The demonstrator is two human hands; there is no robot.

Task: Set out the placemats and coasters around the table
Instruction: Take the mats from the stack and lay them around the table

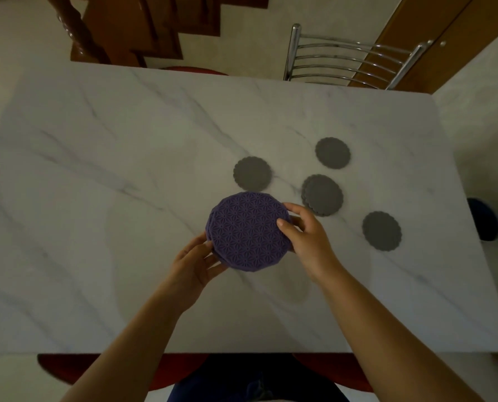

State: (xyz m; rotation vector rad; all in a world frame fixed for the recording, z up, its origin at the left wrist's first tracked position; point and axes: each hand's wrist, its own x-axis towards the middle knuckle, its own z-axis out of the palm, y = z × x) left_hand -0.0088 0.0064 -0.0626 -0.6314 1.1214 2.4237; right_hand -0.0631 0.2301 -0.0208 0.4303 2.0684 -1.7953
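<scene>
Both hands, left (194,264) and right (305,236), grip a round purple placemat stack (246,232), lattice-patterned, above the marble tabletop (126,169).

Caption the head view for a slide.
Both hands, left and right, hold purple placemats above scattered grey coasters.

A white marble-veined bench (126,169) carries grey scalloped coasters: one at the middle (252,173), one farther right (332,153), a small stack (322,195), one nearest the right edge (382,230).
</scene>
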